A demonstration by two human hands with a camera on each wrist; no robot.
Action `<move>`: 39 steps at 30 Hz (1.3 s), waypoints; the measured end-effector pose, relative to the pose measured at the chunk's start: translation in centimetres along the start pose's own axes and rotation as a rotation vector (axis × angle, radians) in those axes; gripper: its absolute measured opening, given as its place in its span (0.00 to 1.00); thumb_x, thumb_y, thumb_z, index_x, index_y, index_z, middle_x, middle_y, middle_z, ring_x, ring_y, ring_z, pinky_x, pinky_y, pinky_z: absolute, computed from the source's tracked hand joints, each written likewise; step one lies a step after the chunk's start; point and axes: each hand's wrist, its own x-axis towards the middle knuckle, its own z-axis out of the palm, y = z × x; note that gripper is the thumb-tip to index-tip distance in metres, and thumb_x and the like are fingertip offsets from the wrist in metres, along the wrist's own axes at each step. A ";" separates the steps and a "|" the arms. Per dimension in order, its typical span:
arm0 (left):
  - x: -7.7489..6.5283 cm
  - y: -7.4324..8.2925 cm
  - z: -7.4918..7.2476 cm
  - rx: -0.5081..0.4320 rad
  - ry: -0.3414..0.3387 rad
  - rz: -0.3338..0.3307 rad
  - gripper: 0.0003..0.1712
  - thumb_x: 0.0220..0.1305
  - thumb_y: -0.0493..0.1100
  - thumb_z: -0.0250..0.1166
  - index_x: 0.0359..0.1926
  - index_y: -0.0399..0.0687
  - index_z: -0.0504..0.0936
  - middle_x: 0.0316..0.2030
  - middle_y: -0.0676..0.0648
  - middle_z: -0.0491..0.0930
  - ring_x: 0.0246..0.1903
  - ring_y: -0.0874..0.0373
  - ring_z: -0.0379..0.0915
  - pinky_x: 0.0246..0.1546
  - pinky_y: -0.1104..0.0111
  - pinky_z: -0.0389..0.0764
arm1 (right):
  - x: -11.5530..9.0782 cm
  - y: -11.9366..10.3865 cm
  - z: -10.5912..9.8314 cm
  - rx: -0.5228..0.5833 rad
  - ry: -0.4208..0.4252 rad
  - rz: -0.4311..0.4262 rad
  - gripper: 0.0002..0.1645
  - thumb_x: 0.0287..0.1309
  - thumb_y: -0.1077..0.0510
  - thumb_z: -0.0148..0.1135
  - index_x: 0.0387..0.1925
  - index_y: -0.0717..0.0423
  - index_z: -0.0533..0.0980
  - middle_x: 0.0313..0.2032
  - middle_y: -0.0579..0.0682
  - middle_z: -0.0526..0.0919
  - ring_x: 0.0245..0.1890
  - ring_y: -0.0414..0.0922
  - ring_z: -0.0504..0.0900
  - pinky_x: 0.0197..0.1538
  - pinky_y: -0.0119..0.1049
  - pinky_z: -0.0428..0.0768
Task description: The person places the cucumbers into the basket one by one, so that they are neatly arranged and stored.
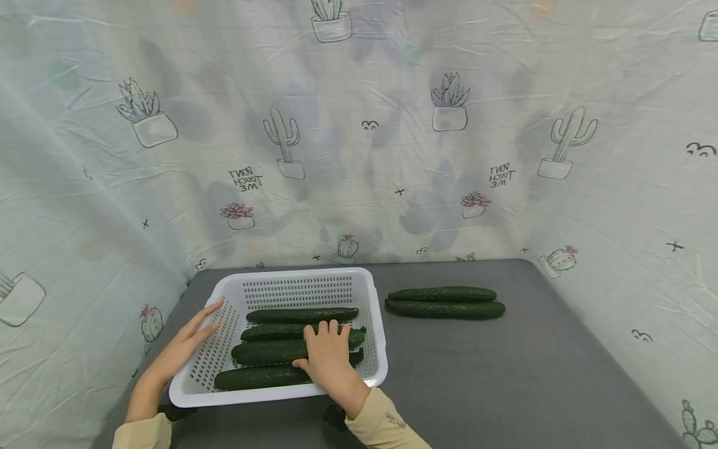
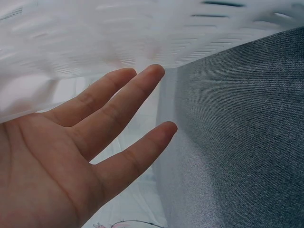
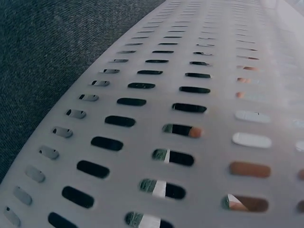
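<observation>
A white perforated plastic basket [image 1: 305,274] holds several dark green cucumbers lying side by side. My right hand [image 1: 328,358] is inside it, fingers bent over a cucumber [image 1: 269,352] in the middle of the row, with the thumb on the near side. Another cucumber [image 1: 260,377] lies along the near wall, partly hidden by that hand. At the basket's left side is my left hand [image 1: 182,349], fingers spread and straight along the wall. In the left wrist view, its fingers [image 2: 116,111] extend beside the white wall. The right wrist view shows mostly the basket's slotted wall [image 3: 156,114].
Two more cucumbers [image 1: 443,310] lie together on the grey table [image 1: 477,374], right of the basket. A pale cloth printed with cacti [image 1: 364,156] hangs behind the table and along both sides.
</observation>
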 end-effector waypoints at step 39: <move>-0.2 0.2 0.2 -0.022 0.011 -0.012 0.33 0.73 0.51 0.44 0.73 0.52 0.44 0.68 0.28 0.42 0.54 0.29 0.65 0.37 0.51 0.79 | -0.5 0.5 -0.5 0.093 -0.005 -0.032 0.22 0.47 0.34 0.64 0.39 0.40 0.74 0.33 0.46 0.75 0.41 0.49 0.75 0.62 0.59 0.59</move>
